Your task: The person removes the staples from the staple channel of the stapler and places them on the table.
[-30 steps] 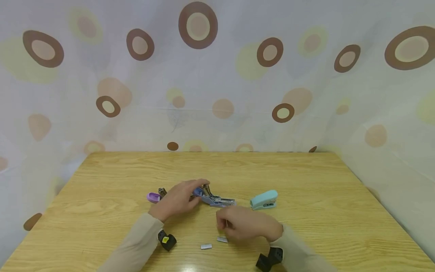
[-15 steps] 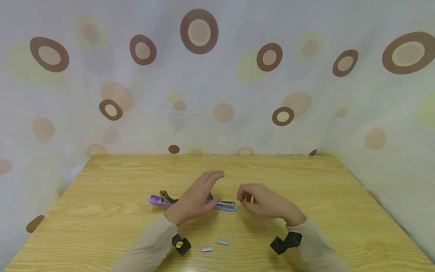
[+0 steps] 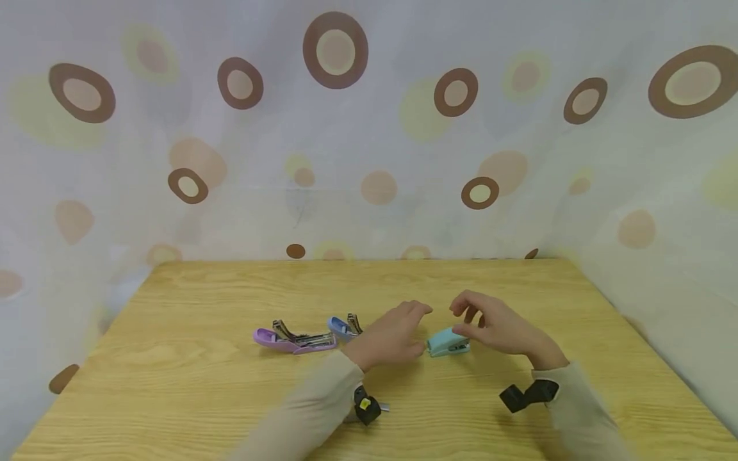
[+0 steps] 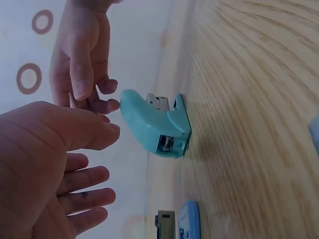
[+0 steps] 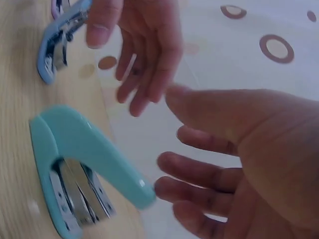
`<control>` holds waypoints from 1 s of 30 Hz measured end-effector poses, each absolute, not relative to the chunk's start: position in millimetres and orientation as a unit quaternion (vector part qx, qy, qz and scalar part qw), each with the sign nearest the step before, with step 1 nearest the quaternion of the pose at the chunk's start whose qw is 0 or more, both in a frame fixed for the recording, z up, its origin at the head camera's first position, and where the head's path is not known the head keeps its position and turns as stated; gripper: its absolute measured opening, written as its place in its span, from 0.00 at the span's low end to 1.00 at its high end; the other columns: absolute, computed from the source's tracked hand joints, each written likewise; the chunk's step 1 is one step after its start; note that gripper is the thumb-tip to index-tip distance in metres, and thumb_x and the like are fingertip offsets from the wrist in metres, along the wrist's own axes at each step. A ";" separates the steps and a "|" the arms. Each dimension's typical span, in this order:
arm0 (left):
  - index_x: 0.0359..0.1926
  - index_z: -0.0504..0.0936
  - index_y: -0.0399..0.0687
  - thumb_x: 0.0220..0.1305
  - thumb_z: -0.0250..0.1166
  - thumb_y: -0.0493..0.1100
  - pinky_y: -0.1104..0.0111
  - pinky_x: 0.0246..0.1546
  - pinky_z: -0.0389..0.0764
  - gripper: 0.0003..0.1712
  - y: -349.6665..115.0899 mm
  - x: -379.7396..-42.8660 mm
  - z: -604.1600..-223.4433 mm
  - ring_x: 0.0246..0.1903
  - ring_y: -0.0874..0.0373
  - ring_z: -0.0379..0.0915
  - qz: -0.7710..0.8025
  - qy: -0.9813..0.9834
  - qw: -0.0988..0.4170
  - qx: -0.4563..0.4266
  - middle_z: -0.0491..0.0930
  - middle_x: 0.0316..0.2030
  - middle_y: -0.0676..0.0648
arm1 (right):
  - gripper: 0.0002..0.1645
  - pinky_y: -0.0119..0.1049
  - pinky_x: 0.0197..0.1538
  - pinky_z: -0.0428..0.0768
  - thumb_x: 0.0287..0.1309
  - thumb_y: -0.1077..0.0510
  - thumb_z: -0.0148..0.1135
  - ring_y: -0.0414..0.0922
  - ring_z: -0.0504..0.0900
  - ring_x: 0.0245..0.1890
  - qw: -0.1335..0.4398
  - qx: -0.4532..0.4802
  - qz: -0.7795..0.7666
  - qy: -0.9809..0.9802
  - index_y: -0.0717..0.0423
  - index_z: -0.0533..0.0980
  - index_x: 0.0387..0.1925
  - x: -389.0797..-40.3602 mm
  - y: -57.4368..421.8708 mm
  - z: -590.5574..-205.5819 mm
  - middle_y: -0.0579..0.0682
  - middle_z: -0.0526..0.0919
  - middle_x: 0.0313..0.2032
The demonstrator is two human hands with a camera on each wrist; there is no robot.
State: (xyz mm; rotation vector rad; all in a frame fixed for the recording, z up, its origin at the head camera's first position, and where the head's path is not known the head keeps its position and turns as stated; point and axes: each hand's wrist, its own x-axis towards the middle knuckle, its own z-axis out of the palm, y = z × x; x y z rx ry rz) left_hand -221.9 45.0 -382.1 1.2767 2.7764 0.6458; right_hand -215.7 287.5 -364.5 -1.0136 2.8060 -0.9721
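No brand, label or writing can be read on any of the things. A teal stapler point(image 3: 448, 342) lies closed near the middle of the tabletop point(image 3: 173, 384), a little toward its right edge. The left hand point(image 3: 392, 336) hovers just left of it, fingers relaxed and slightly spread, holding nothing. The right hand point(image 3: 498, 326) arches over its right end with loosely curled fingers, a fingertip at the stapler's top; no firm grip shows. A blue stapler point(image 3: 344, 326) and a purple stapler point(image 3: 294, 340) lie swung apart farther left.
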 end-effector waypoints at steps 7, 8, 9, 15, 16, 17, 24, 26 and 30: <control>0.70 0.59 0.44 0.64 0.64 0.49 0.70 0.53 0.73 0.37 76.5 -226.3 -387.7 0.59 0.56 0.67 0.205 0.892 0.079 0.395 0.65 0.66 0.43 | 0.30 0.38 0.39 0.76 0.59 0.52 0.66 0.51 0.74 0.43 0.105 -0.283 -0.276 0.912 0.65 0.68 0.56 -218.2 319.2 -365.6 0.61 0.75 0.50; 0.70 0.58 0.44 0.64 0.63 0.49 0.70 0.52 0.73 0.38 80.6 -226.8 -387.2 0.59 0.57 0.66 0.206 0.891 0.088 0.394 0.63 0.67 0.43 | 0.30 0.38 0.40 0.77 0.58 0.52 0.66 0.50 0.74 0.43 0.116 -0.284 -0.275 0.911 0.66 0.69 0.56 -219.5 322.7 -367.9 0.60 0.75 0.50; 0.70 0.58 0.45 0.65 0.63 0.49 0.71 0.52 0.73 0.38 84.6 -227.3 -386.7 0.58 0.57 0.66 0.203 0.891 0.092 0.395 0.63 0.67 0.44 | 0.30 0.39 0.41 0.77 0.58 0.53 0.66 0.50 0.75 0.43 0.127 -0.287 -0.277 0.908 0.67 0.69 0.56 -221.0 325.9 -370.2 0.59 0.76 0.48; 0.70 0.59 0.48 0.65 0.63 0.45 0.74 0.50 0.72 0.36 107.3 -229.5 -387.6 0.55 0.60 0.67 0.185 0.889 0.086 0.410 0.66 0.64 0.48 | 0.23 0.34 0.39 0.78 0.58 0.56 0.67 0.41 0.77 0.36 0.156 -0.298 -0.319 0.886 0.64 0.75 0.53 -231.3 338.1 -390.6 0.53 0.80 0.40; 0.70 0.60 0.50 0.65 0.62 0.44 0.74 0.49 0.73 0.35 110.4 -229.6 -388.3 0.54 0.60 0.67 0.181 0.888 0.082 0.414 0.67 0.63 0.48 | 0.21 0.33 0.37 0.77 0.57 0.57 0.67 0.39 0.76 0.34 0.158 -0.300 -0.326 0.882 0.62 0.77 0.51 -232.9 338.8 -394.6 0.52 0.80 0.38; 0.70 0.60 0.51 0.66 0.62 0.43 0.74 0.49 0.73 0.34 113.1 -229.7 -389.2 0.53 0.60 0.68 0.175 0.888 0.075 0.418 0.69 0.62 0.48 | 0.19 0.32 0.35 0.77 0.57 0.57 0.67 0.37 0.75 0.31 0.160 -0.302 -0.336 0.878 0.61 0.78 0.48 -234.5 339.2 -398.5 0.51 0.80 0.36; 0.65 0.70 0.60 0.69 0.57 0.40 0.76 0.41 0.72 0.25 124.4 -228.9 -388.2 0.43 0.63 0.71 0.147 0.881 0.026 0.450 0.75 0.50 0.52 | 0.10 0.29 0.23 0.68 0.55 0.58 0.68 0.32 0.66 0.18 0.159 -0.299 -0.372 0.865 0.58 0.76 0.26 -239.2 335.5 -411.9 0.45 0.72 0.18; 0.62 0.73 0.60 0.69 0.57 0.39 0.78 0.39 0.72 0.22 124.9 -229.0 -387.9 0.40 0.65 0.70 0.153 0.879 0.026 0.450 0.76 0.48 0.53 | 0.12 0.29 0.24 0.67 0.55 0.58 0.69 0.31 0.65 0.18 0.153 -0.290 -0.374 0.867 0.59 0.74 0.24 -240.2 334.4 -414.2 0.43 0.70 0.18; 0.54 0.78 0.56 0.68 0.58 0.37 0.79 0.37 0.71 0.16 122.9 -229.7 -388.8 0.37 0.66 0.69 0.184 0.878 0.041 0.441 0.76 0.45 0.53 | 0.08 0.28 0.24 0.67 0.55 0.59 0.69 0.32 0.64 0.18 0.141 -0.284 -0.388 0.866 0.58 0.77 0.27 -243.0 333.4 -419.9 0.43 0.69 0.19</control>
